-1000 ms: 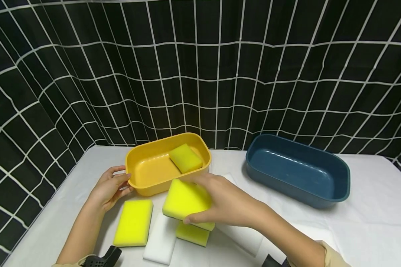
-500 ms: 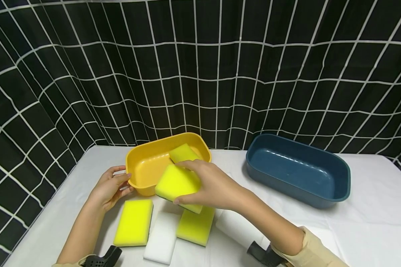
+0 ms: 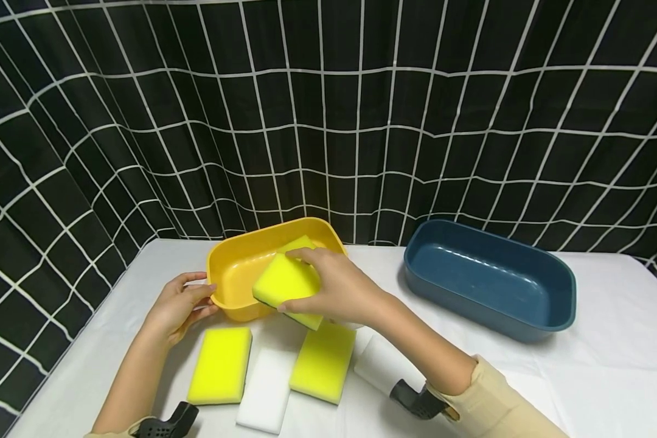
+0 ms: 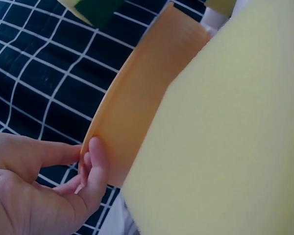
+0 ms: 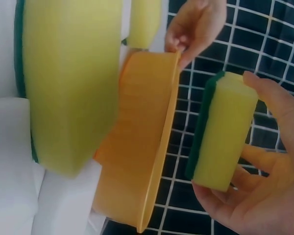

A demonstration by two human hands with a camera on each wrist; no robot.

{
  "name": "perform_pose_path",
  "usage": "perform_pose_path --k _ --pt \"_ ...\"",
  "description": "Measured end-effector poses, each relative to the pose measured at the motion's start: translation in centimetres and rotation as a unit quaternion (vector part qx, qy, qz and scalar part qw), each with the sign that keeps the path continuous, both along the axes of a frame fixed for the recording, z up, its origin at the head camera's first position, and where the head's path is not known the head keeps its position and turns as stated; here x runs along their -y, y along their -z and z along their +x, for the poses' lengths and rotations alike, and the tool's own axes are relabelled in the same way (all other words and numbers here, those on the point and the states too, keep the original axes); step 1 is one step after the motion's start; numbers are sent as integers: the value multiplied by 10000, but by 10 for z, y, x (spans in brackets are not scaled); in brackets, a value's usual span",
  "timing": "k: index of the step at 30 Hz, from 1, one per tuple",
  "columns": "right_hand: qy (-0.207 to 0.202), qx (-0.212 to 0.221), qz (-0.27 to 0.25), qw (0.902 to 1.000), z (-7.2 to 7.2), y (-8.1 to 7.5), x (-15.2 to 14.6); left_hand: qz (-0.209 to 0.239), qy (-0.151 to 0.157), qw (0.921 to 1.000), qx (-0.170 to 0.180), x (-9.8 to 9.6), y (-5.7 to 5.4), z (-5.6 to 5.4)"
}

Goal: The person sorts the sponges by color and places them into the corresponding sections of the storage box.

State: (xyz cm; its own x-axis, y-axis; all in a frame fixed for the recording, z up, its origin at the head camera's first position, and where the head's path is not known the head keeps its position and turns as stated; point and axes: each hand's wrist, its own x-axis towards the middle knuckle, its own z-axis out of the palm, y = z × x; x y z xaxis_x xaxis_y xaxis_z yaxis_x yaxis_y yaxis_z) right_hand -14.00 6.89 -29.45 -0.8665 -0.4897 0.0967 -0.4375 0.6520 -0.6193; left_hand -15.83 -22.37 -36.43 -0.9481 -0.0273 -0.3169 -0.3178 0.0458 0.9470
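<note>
Yellow in the head view, a sponge sits pinched in the right hand, the tray extending left of that grip. Left wrist view: the left hand pinches the tray's end. Right wrist view: the sponge's green layer faces the tray.

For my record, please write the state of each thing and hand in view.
Yellow tub: upright, open, one sponge inside
Blue tub: upright, open
Held sponge: raised, tilted
Left hand: holding yellow tub's edge
Right hand: gripping held sponge
Other two yellow sponges: lying on table
White blocks: lying on table
Curtain: hanging
</note>
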Motion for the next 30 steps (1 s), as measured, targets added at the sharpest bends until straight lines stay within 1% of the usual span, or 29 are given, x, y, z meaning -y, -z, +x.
perform_pose_path --k 6,13,22,30 --pt "76 -69 3 9999 -8 1 3 -23 68 10000 -46 2 -1 2" --pt "159 -68 -64 9998 -21 3 10 -57 81 9999 -95 0 -1 4" --pt "261 -113 -16 9996 -36 4 23 -10 111 9999 -84 0 -2 2" --pt "371 50 -43 9993 -45 8 36 -35 80 10000 -19 0 -4 2"
